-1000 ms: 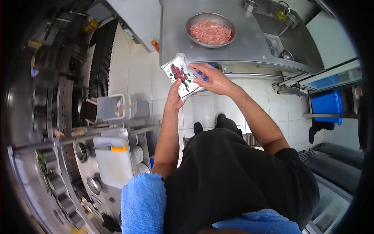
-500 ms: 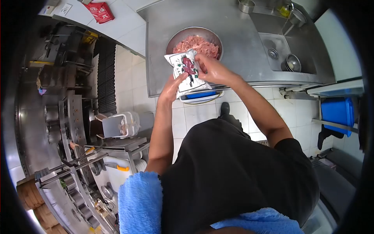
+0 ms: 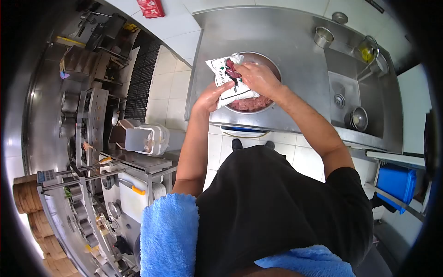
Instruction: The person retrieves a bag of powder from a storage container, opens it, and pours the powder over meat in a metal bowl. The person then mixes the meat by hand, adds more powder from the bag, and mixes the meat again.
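1. The white printed packet point(image 3: 238, 94) is held over the metal bowl point(image 3: 271, 64) of minced meat point(image 3: 250, 105), near the front-left corner of the steel counter point(image 3: 295, 69).
2. It looks soft-walled and light enough for two hands, probably with loose contents that shift; damp fingers could slip, so its lower side and upper edge seem the best holds.
3. Left hand point(image 3: 210, 98): partly closed, thumb across the packet's face — the fingers beneath are hidden.
4. Right hand point(image 3: 262, 79): fingers bunched, seemingly pinching the upper edge — exact thumb contact unclear.
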`<action>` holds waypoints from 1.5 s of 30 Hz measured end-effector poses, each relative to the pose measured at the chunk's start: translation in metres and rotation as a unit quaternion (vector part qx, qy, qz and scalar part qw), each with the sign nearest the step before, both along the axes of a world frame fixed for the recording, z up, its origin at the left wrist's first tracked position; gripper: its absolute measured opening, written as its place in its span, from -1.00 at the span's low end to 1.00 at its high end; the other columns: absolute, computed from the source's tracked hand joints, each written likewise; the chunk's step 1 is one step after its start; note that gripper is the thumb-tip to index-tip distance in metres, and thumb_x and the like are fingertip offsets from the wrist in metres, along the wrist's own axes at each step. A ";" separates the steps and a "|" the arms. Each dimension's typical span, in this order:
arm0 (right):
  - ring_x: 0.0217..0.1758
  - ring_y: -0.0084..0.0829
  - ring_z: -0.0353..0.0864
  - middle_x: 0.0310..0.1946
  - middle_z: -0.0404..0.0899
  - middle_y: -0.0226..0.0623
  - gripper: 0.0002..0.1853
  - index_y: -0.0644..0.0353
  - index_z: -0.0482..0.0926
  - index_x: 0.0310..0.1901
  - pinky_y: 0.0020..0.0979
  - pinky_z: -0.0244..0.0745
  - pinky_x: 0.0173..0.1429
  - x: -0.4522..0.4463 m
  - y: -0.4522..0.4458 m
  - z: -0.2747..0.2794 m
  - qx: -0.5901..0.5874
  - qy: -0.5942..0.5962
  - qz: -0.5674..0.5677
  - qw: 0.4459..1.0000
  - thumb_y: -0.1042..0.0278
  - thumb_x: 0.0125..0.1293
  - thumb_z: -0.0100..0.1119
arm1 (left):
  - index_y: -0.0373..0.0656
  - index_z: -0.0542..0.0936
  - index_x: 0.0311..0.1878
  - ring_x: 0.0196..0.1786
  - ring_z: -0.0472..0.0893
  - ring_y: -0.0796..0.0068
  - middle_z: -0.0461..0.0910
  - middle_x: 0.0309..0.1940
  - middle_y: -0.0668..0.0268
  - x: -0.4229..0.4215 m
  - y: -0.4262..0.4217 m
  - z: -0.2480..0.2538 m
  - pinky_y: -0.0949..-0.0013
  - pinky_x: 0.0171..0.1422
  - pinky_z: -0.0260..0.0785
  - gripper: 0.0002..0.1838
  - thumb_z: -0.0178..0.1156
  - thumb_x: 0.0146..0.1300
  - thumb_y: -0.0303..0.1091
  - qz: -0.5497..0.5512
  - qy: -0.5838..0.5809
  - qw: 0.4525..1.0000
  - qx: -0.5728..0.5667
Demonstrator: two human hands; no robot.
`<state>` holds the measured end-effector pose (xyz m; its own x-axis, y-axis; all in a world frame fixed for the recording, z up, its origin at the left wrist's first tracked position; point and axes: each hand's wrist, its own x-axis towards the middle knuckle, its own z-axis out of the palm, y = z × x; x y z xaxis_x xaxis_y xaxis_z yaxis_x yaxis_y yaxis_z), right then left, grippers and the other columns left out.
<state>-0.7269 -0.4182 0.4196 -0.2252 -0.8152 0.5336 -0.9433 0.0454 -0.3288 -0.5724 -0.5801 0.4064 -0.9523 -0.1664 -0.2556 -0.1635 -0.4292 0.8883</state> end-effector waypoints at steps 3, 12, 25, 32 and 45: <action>-0.18 -0.03 0.71 -0.29 0.67 -0.17 -0.75 0.17 0.61 -0.04 0.00 0.60 -0.15 0.003 -0.013 0.000 0.013 -0.008 -0.003 1.000 0.40 0.25 0.19 | -0.22 0.26 0.49 0.30 0.56 0.34 0.54 0.27 0.19 0.000 -0.008 0.008 0.25 0.36 0.47 -0.14 0.52 0.19 -0.33 0.045 0.015 0.995 -0.087; -0.25 0.09 0.68 -0.34 0.70 -0.07 -0.83 0.20 0.65 -0.13 0.02 0.55 -0.17 0.020 -0.059 0.015 0.006 -0.102 0.026 0.994 0.41 0.30 0.12 | -0.16 -0.03 0.63 0.34 0.51 0.27 0.49 0.31 0.12 0.021 -0.038 -0.003 0.25 0.42 0.38 0.17 0.58 0.08 -0.37 0.033 0.020 0.998 -0.055; -0.50 -0.57 0.51 -0.46 0.58 -0.39 -0.85 0.25 0.53 -0.15 -0.46 0.42 -0.49 0.055 -0.127 0.070 0.198 -0.482 0.104 0.847 0.40 0.30 0.13 | -0.31 -0.07 0.65 0.52 0.33 0.11 0.20 0.53 -0.11 0.055 -0.085 0.045 0.21 0.54 0.22 0.34 0.56 0.06 0.18 -0.074 -0.049 0.968 -0.236; -0.47 -0.63 0.43 -0.47 0.56 -0.42 -0.76 0.19 0.43 -0.01 -0.51 0.34 -0.42 0.058 -0.121 0.065 0.214 -0.457 0.092 0.859 0.40 0.33 0.15 | -0.34 -0.12 0.64 0.23 0.60 0.17 0.42 0.34 -0.17 0.064 -0.081 -0.002 0.24 0.24 0.50 0.26 0.53 0.03 -0.25 0.084 -0.042 0.994 -0.060; -0.27 -0.40 0.58 -0.49 0.60 -0.35 -0.72 0.17 0.47 -0.04 -0.30 0.46 -0.20 0.059 -0.079 0.047 0.155 -0.262 0.013 0.952 0.39 0.25 0.29 | -0.30 0.02 0.61 0.12 0.65 0.27 0.52 0.22 -0.03 0.061 -0.070 -0.006 0.26 0.13 0.54 0.02 0.40 0.16 -0.43 0.142 0.038 0.988 0.041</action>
